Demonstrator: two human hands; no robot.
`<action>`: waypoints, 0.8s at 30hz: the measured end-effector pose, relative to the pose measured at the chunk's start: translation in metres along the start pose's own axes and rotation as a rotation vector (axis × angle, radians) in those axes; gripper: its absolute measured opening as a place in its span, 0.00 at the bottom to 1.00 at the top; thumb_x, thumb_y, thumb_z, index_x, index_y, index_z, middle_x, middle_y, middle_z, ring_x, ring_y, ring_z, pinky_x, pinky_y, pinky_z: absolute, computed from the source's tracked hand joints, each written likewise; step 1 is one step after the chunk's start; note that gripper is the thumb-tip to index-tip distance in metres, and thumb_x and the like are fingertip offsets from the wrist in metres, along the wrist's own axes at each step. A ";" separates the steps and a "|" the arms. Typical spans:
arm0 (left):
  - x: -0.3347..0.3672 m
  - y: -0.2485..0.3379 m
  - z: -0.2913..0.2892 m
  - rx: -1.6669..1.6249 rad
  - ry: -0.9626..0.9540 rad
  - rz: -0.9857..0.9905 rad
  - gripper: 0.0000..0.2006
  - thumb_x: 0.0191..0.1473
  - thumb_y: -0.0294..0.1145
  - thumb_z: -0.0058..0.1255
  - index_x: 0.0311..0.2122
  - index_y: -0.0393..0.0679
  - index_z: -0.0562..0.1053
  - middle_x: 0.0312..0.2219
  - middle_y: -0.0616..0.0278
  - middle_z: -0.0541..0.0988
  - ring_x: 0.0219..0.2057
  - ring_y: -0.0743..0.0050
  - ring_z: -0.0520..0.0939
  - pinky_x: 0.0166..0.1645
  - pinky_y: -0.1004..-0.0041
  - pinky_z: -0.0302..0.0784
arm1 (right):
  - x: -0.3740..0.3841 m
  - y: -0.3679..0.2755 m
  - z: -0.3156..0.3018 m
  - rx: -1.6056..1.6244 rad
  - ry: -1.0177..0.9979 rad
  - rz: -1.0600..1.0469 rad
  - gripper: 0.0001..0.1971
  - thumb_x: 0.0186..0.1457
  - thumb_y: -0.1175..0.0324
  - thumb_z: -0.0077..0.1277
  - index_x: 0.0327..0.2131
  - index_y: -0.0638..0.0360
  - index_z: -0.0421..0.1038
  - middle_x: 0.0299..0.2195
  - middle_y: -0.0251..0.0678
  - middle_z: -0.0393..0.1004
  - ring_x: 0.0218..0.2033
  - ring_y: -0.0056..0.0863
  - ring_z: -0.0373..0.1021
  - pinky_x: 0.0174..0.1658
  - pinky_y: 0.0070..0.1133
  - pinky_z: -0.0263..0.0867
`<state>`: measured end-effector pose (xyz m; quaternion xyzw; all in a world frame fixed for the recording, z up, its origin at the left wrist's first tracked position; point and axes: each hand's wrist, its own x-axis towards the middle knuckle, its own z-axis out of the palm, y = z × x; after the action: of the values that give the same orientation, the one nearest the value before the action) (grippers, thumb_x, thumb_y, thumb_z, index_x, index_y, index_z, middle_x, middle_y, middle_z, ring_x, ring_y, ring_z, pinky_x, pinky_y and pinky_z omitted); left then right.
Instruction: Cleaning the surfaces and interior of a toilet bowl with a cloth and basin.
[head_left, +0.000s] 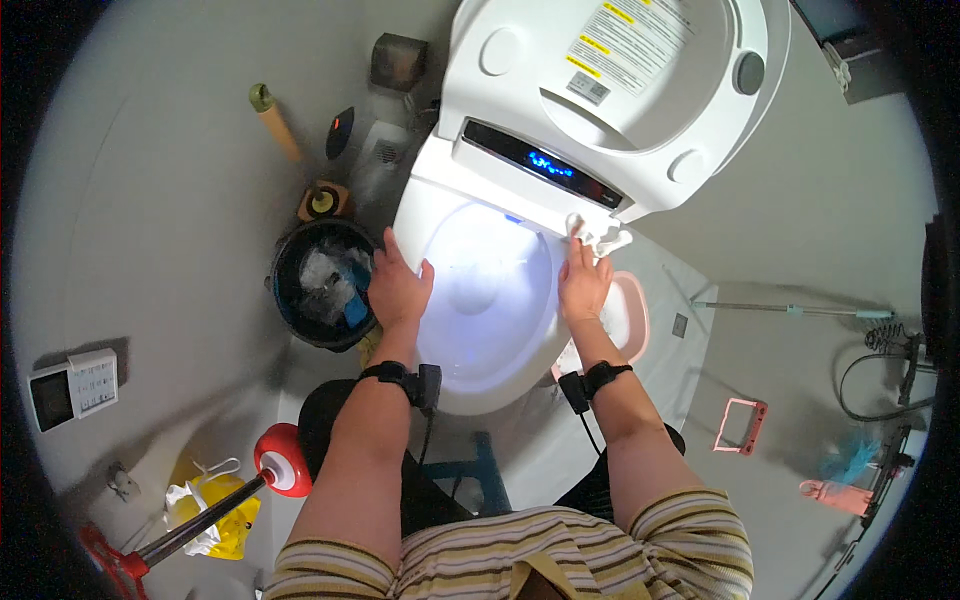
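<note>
Through the head view I have the white, glossy ceramic toilet [492,402] before me, and I place everything by it. The small, crumpled white cloth [601,238] lies at its rear right corner, just below the hinge end of the raised white plastic seat [462,85]. My right hand [585,282] reaches there, fingers extended onto the cloth; I can't tell whether they pinch it or merely press it down. My left hand [400,285] is at the toilet's left rim, fingers loosely spread, thumb apart, with nothing visible in its grasp.

I expect the cloth to be light, limp and harmless to squeeze; if damp, it may cling or slide. Its gathered middle folds look the best hold, since a loose end would flop. The toilet should be heavy and rigid, its glaze slick under a fingertip, so I'd trust the flat rim for bracing.

The cloth's underside and both palms are hidden from me. My right wrist and forearm cover part of the pale pink plastic basin [642,318] to the toilet's right, and its contents are hard to make out. The raised seat runs off the upper edge.
</note>
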<state>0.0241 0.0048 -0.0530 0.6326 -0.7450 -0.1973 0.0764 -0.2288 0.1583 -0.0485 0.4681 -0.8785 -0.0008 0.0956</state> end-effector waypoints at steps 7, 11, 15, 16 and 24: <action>-0.001 -0.001 0.007 0.057 0.055 0.047 0.39 0.49 0.46 0.55 0.64 0.44 0.54 0.41 0.46 0.74 0.38 0.48 0.81 0.40 0.60 0.81 | -0.003 0.017 0.008 0.168 0.068 0.097 0.30 0.52 0.69 0.51 0.60 0.53 0.62 0.55 0.38 0.68 0.55 0.46 0.60 0.66 0.44 0.46; -0.001 -0.002 0.007 0.068 0.073 0.079 0.39 0.50 0.47 0.55 0.64 0.42 0.54 0.41 0.46 0.74 0.38 0.48 0.81 0.39 0.60 0.81 | 0.002 0.023 0.020 0.167 0.141 0.210 0.29 0.52 0.69 0.50 0.60 0.51 0.62 0.56 0.37 0.67 0.54 0.48 0.61 0.66 0.42 0.47; -0.003 0.004 0.007 0.116 0.070 0.080 0.39 0.51 0.47 0.55 0.64 0.42 0.53 0.42 0.45 0.73 0.39 0.47 0.81 0.40 0.59 0.81 | 0.041 0.057 0.012 0.318 0.080 0.186 0.26 0.54 0.65 0.48 0.58 0.53 0.64 0.55 0.38 0.67 0.52 0.48 0.64 0.65 0.43 0.48; -0.005 0.004 0.007 0.115 0.064 0.085 0.39 0.51 0.47 0.55 0.64 0.42 0.53 0.42 0.45 0.73 0.39 0.47 0.81 0.40 0.59 0.81 | 0.051 0.067 0.010 0.453 -0.027 0.191 0.25 0.55 0.64 0.47 0.57 0.53 0.64 0.55 0.39 0.67 0.51 0.48 0.64 0.65 0.43 0.48; -0.003 -0.002 0.009 0.120 0.107 0.093 0.39 0.51 0.47 0.54 0.64 0.42 0.53 0.43 0.44 0.73 0.39 0.46 0.81 0.40 0.58 0.81 | 0.014 0.067 0.007 0.340 0.018 0.033 0.27 0.60 0.63 0.46 0.63 0.44 0.59 0.65 0.29 0.58 0.62 0.36 0.59 0.65 0.47 0.48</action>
<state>0.0228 0.0090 -0.0614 0.6106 -0.7788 -0.1142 0.0871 -0.2922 0.1837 -0.0470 0.4629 -0.8727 0.1538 0.0228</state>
